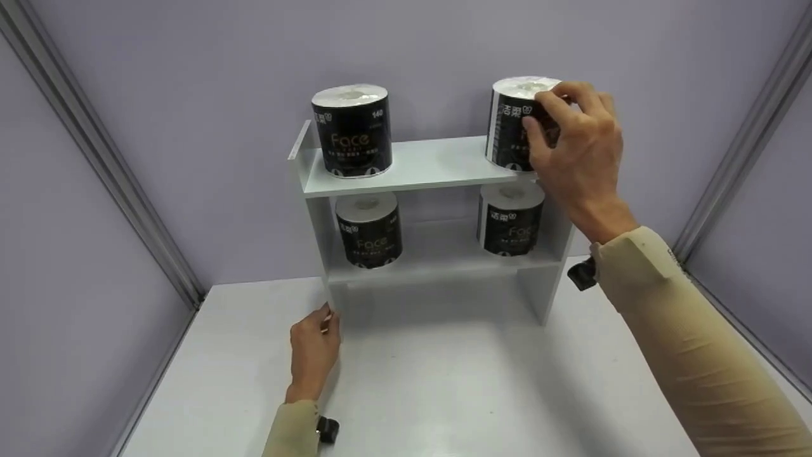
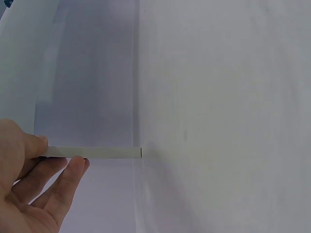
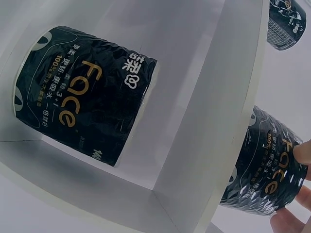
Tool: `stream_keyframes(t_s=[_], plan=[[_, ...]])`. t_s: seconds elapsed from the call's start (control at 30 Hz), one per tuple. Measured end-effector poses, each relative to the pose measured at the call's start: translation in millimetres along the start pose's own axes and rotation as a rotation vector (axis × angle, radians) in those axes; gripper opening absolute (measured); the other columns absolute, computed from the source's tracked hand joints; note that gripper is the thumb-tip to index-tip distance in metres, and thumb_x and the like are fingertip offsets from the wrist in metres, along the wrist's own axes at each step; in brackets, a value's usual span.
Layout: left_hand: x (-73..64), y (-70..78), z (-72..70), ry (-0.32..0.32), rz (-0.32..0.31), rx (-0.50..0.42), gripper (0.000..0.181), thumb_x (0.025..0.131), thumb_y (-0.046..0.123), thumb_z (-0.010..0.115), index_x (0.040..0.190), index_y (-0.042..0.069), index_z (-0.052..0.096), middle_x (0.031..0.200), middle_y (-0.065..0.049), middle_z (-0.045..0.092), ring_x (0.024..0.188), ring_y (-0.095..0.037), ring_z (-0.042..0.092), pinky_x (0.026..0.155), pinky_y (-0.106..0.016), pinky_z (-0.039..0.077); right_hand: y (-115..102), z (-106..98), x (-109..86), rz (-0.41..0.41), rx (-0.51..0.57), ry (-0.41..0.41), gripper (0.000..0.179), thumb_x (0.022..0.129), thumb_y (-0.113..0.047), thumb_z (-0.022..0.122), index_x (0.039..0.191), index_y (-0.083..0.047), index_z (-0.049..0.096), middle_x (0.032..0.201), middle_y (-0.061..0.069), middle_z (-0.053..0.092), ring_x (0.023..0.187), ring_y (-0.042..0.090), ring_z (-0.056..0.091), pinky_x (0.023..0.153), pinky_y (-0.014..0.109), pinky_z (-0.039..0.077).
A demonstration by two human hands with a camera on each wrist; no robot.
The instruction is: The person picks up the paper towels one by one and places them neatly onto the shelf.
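Note:
A white two-tier shelf [image 1: 438,166] stands on the table against the back wall. My right hand [image 1: 585,152] grips the black-wrapped paper roll [image 1: 505,136] at the right end of the upper shelf, thumb on its front and fingers over the far side. In the right wrist view, fingertips press into that roll's [image 3: 265,170] wrapper. Low on the left, my left hand [image 1: 313,355] pinches the front edge of the shelf's left side panel [image 2: 102,152], thumb on one face and fingers on the other. Another paper roll [image 1: 353,136] stands upright at the upper shelf's left end.
Two more rolls stand on the lower tier, one at the left [image 1: 371,238] and one at the right [image 1: 512,228]. The white table [image 1: 438,393] runs in front of the shelf. Grey wall panels with metal posts [image 1: 742,133] flank both sides.

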State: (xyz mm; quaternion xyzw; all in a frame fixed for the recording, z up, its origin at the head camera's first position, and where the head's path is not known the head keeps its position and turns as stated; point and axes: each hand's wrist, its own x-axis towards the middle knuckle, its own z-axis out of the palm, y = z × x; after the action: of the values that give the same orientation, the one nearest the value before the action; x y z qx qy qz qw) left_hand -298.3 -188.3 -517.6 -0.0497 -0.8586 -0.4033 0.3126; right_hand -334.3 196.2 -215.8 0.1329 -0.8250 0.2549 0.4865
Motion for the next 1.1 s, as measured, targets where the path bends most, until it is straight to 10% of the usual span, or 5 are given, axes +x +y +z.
stream_keyframes(t_s=[1.1], plan=[[-2.8,-2.2,-3.8,0.015,0.028,-0.049,0.018,0.1,-0.002,0.071,0.115,-0.011,0.075,0.105,-0.027,0.078,0.087,-0.037,0.081,0.07,-0.039,0.068,0.7,9.0,5.2,0.067,0.041,-0.002,0.042,0.093,-0.036,0.085,0.127,-0.013,0.079,0.129,0.013,0.069,0.12,0.034,0.059,0.102,0.05,0.052]])
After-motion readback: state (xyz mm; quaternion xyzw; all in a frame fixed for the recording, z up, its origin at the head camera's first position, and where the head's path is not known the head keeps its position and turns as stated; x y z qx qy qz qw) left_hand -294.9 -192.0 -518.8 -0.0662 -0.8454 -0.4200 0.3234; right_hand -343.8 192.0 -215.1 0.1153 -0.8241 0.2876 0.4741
